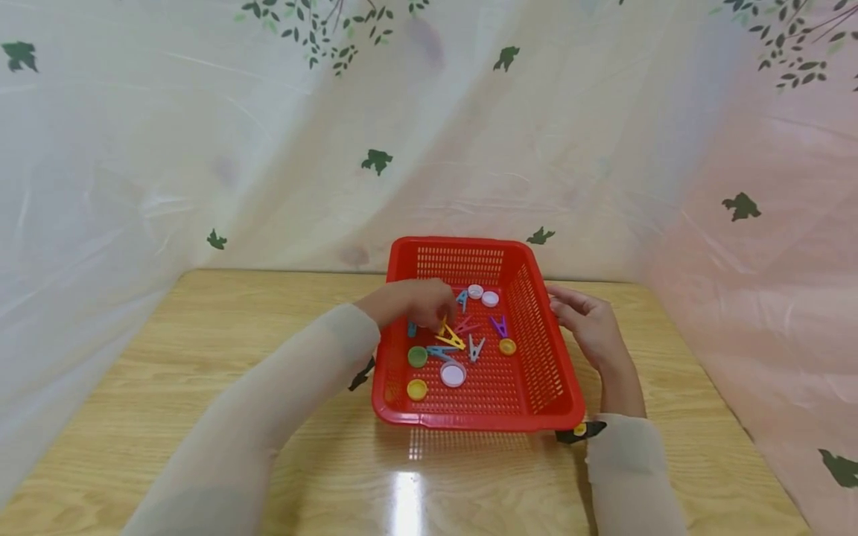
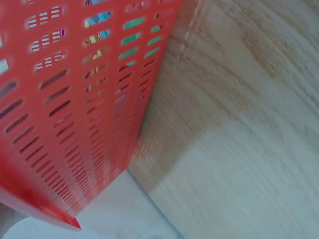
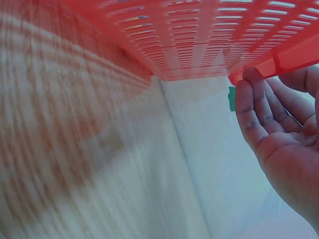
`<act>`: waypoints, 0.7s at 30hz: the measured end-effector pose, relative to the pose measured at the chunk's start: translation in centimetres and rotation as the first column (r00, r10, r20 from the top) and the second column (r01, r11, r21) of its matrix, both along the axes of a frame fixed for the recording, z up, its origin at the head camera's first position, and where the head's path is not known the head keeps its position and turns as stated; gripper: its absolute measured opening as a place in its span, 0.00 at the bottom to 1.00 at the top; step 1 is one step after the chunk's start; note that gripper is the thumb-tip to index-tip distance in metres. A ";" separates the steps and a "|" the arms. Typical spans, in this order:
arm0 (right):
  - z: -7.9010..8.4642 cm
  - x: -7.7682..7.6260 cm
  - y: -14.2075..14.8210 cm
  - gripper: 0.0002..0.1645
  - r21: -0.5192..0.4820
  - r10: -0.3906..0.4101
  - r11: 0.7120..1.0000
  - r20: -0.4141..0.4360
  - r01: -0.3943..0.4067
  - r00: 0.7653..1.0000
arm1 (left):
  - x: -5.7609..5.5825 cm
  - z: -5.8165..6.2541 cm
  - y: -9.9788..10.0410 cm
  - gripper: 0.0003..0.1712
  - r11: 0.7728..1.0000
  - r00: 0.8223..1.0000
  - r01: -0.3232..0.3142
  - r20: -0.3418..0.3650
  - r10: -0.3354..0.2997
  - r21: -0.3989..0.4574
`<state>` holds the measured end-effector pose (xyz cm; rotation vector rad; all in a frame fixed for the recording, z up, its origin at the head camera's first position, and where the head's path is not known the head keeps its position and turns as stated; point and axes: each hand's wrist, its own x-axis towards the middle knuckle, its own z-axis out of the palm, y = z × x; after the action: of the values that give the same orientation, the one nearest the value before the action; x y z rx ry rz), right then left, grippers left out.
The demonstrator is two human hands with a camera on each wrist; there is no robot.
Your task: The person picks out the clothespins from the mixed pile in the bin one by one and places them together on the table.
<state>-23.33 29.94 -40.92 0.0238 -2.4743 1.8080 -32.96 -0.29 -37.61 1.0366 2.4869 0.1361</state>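
Observation:
My left hand (image 1: 429, 301) reaches down into a red plastic basket (image 1: 479, 421). Its fingertips pinch a yellow clothespin (image 1: 453, 339) near the basket floor. In the left wrist view the basket's slotted side wall (image 2: 75, 129) hides nearly all of that hand. My right hand (image 1: 591, 327) is outside the basket's right side. In the right wrist view, its lightly bent fingers (image 3: 259, 107) touch the rim from below. Around the left hand lie a pink clothespin (image 1: 465, 326), a blue clothespin (image 1: 441, 353), a grey clothespin (image 1: 475, 348) and a purple clothespin (image 1: 499, 326).
Several bottle caps share the basket: a green cap (image 1: 418, 356), a yellow cap (image 1: 417, 389), an orange-yellow cap (image 1: 507, 347), a large white cap (image 1: 453, 374) and smaller white caps (image 1: 490, 298). The basket stands on a wooden table (image 1: 268, 327), before a leaf-patterned curtain (image 1: 302, 186).

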 end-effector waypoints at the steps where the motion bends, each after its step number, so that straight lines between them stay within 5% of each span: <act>1: 0.0 0.0 0.0 0.31 0.000 -0.001 1.000 0.000 0.001 1.000 | 0.0 0.0 -0.1 0.19 1.000 1.000 -0.006 0.019 0.006 0.010; 5: 0.1 0.0 -0.1 0.30 0.011 -0.008 1.000 0.005 0.008 1.000 | 0.0 -0.4 0.1 0.22 1.000 0.999 0.021 0.046 -0.020 -0.010; 11: 0.1 0.2 -0.1 0.30 0.018 -0.013 1.000 0.022 0.013 1.000 | 0.2 -1.1 0.9 0.16 0.993 0.995 0.101 -0.019 -0.102 -0.063; 21: 0.1 0.0 -0.1 0.30 0.021 -0.013 1.000 0.024 0.013 1.000 | 0.3 -0.2 0.3 0.10 0.993 0.992 0.118 -0.049 -0.117 0.019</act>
<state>-23.35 29.89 -40.78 -0.0125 -2.5036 1.7879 -32.66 0.01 -37.82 1.2052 2.4644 0.1031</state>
